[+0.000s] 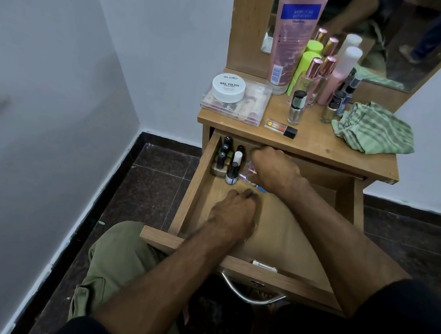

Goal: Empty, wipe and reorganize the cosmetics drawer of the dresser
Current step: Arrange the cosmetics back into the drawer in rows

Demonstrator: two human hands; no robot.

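Observation:
The wooden drawer (pixel 202 181) of the dresser stands pulled out toward me. Several small nail polish bottles (pixel 228 159) stand upright in its far left corner. My right hand (pixel 274 171) reaches into the back of the drawer and grips a small clear bottle (pixel 250 172) with a pinkish tint, right beside those bottles. My left hand (pixel 235 213) rests on the drawer floor just in front, fingers curled downward and holding nothing I can see. The rest of the drawer floor is bare wood.
On the dresser top (pixel 319 145) stand a pink tube (pixel 294 33), perfume bottles (pixel 313 77), a nail polish remover tub (pixel 228 88) on a clear case, a lying bottle (pixel 281 127) and a green striped cloth (pixel 374 128). A mirror rises behind. Walls close in on the left.

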